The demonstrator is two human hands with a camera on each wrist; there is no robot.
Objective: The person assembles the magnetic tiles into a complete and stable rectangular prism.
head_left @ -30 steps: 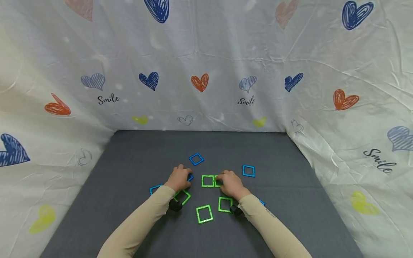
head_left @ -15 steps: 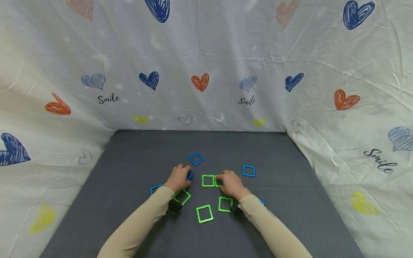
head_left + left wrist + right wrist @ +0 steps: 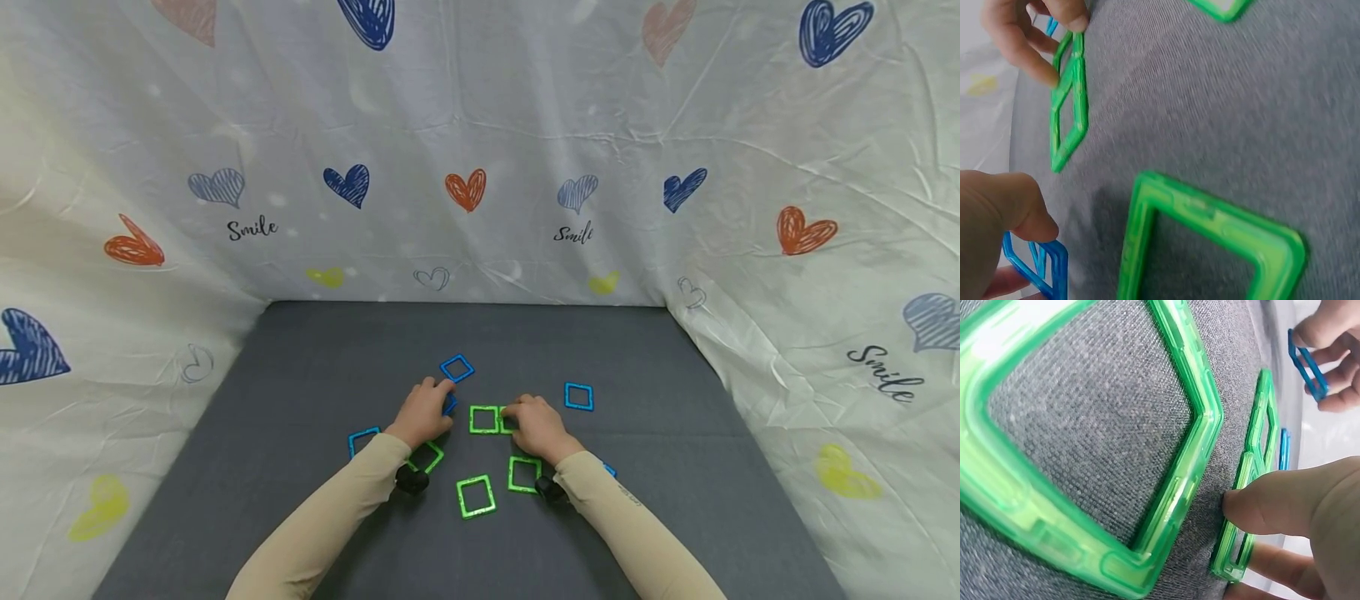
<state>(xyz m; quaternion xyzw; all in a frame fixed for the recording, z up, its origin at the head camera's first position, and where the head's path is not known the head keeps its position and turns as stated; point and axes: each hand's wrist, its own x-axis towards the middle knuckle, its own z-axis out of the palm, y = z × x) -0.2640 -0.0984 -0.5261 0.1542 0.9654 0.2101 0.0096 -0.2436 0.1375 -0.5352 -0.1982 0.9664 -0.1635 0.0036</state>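
My left hand (image 3: 423, 412) pinches a blue square magnetic tile (image 3: 1310, 372) between thumb and fingers; the left wrist view has this blue frame near its lower left edge. It appears raised off the cloth in the right wrist view. My right hand (image 3: 538, 427) grips the right-hand one of two green square tiles, its thumb and fingers on the tile's frame (image 3: 1227, 547). The other green tile (image 3: 472, 420) lies flat and joins it edge to edge on the left. Part of the gripped green tile is hidden under my right fingers.
Nearer on the dark grey cloth (image 3: 315, 350) lie green squares: one loose tile (image 3: 476, 517), one by the right wrist (image 3: 512, 475), one partly under the left wrist (image 3: 435, 450). Blue tiles lie at the back (image 3: 471, 367), right (image 3: 579, 409) and left (image 3: 351, 446).
My left hand has moved a little to the right and away from me with the blue tile, closer to the green pair. The right hand has stayed in place.
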